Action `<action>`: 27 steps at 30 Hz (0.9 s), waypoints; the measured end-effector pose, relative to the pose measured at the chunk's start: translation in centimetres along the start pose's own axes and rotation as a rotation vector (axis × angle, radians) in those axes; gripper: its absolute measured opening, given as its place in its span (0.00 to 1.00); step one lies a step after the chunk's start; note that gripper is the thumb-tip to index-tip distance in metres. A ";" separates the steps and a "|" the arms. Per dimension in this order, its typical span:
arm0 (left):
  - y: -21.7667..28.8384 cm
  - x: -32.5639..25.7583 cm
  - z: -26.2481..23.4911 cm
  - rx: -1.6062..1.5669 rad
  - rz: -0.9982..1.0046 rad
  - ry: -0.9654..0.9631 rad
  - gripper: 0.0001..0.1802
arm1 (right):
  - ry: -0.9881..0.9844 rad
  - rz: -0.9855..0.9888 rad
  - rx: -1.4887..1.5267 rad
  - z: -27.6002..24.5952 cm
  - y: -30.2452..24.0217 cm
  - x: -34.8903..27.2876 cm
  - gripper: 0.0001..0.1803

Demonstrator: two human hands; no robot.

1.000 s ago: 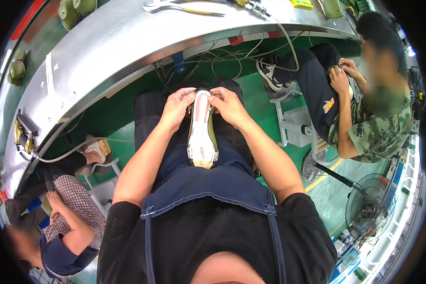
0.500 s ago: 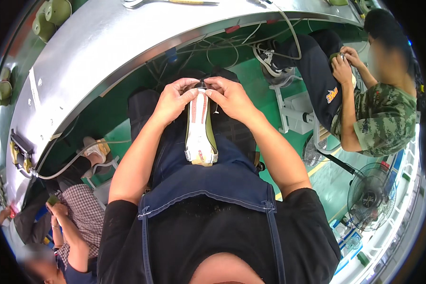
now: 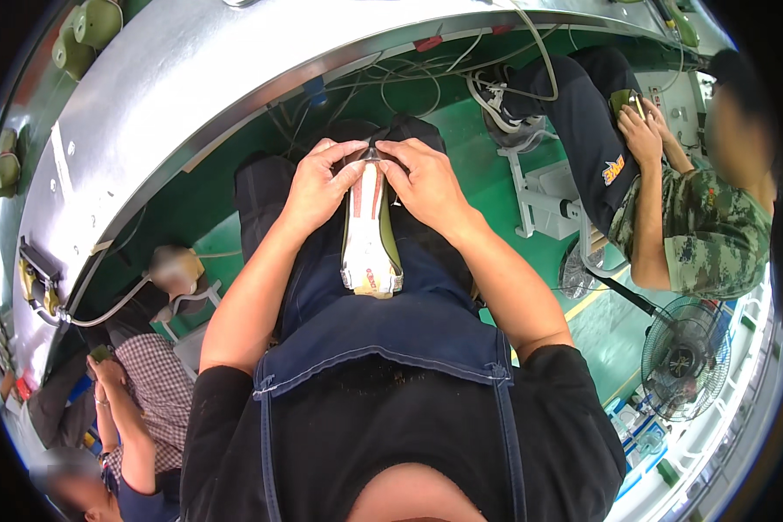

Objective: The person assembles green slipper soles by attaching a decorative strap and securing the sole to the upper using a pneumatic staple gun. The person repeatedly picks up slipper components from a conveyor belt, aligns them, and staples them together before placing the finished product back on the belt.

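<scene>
A narrow shoe-shaped piece [image 3: 372,252], seemingly a green shoe upper on a last, lies bottom up along my lap. Its underside is whitish with reddish strips toward the far end, and green fabric shows along its right side. My left hand [image 3: 320,187] pinches the far end's left edge between thumb and fingers. On the opposite side of that end, my right hand [image 3: 426,184] grips in the same way. Dark material shows between my fingertips, partly hidden by them. The near end rests against my blue apron [image 3: 374,326].
A curved metal workbench [image 3: 174,104] spans the far and left sides, with green shoe-like pieces [image 3: 97,24] at its far left. Loose cables [image 3: 409,91] hang beneath it. Seated co-workers are at right [image 3: 705,226] and lower left [image 3: 148,374]. A fan [image 3: 683,357] stands at right.
My hands keep their pinch at the far end, with only slight shifts. The right co-worker's hands and green piece have moved; the lower-left co-worker's hands are lower. The view has tilted a little.
</scene>
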State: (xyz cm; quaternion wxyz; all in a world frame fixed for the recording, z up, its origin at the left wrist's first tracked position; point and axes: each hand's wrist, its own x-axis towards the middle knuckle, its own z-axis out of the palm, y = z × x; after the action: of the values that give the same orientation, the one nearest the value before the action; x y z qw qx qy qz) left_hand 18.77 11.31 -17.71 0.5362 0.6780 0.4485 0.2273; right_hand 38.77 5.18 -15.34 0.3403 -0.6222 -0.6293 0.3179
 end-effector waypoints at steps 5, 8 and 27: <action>-0.5 -0.2 -0.1 0.020 0.022 -0.005 0.19 | 0.011 -0.002 -0.021 0.4 -0.1 -0.4 0.17; -0.8 -0.2 0.0 0.021 0.040 -0.015 0.19 | 0.019 -0.002 -0.028 0.5 -0.1 -0.6 0.16; 1.0 0.8 1.3 0.149 -0.006 -0.005 0.16 | -0.066 0.111 -0.014 -1.3 0.1 0.8 0.14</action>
State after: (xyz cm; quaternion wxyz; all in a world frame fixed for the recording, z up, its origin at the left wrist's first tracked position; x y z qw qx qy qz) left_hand 20.53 11.26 -17.34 0.4861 0.7152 0.4647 0.1902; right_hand 39.90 5.98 -14.63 0.2967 -0.6478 -0.6068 0.3523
